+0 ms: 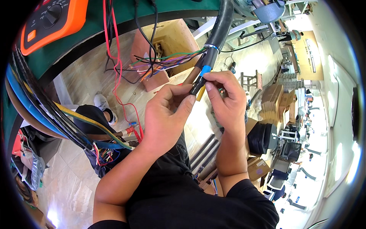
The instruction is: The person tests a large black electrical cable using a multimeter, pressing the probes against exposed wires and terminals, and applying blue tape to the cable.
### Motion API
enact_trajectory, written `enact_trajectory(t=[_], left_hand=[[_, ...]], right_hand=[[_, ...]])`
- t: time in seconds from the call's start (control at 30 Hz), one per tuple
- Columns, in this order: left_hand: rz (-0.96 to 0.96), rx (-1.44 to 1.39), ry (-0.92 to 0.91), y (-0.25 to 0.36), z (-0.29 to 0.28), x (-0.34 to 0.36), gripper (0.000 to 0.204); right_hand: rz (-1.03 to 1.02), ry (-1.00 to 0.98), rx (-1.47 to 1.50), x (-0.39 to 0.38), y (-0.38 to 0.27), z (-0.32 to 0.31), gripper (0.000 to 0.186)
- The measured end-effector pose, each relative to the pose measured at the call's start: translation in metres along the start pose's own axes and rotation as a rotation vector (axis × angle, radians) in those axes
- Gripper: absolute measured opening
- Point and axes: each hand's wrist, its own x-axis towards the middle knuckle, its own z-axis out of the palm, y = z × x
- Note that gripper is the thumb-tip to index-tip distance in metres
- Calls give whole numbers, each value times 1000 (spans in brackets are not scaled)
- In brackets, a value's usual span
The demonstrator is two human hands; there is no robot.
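A thick black cable (220,32) hangs over the table edge at the top. Its cores fan out below a pale tie: a brown core (192,75), a core with a blue band (205,70) and black covering (197,85), a yellow core (200,94), and a bundle of thin coloured wires (171,59). My left hand (167,110) is closed around the lower end of the black-covered core, thumb and fingers at its tip. My right hand (228,99) pinches the same core higher up, just below the blue band. The fingertips partly hide the core's end.
An orange-and-black multimeter (53,19) lies on the green table (105,11). Red test leads (119,72) dangle below it. Another cable bundle (38,103) curves down at left. A wooden crate (173,30) stands beyond my hands; cardboard boxes (271,99) are at right.
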Motion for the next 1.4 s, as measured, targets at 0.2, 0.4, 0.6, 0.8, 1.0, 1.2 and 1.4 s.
enact_trajectory(t=[0.2,0.4,0.6,0.8,1.0,1.2,1.4], left_hand=[[-16,-6,14,-1,0,0,20],[-16,2,-3,-1,0,0,21],[2,-5,3,-1,-2,1,22],[2,45,8,1,0,0,25],[44,101,35,3,5,-2,22],[77,264,-11,3,1,-3,26],[266,576,7,2,1,-4,29]], right_hand=[[-28,-74,-13,7,2,-4,17],[4,-41,60,3,8,-1,18],[119,31,164,-9,8,9,15],[311,123,339,-33,3,19,19],[451,149,402,-46,-1,18,16],[477,217,590,-75,9,34,13],[494,173,591,-107,18,57,11]])
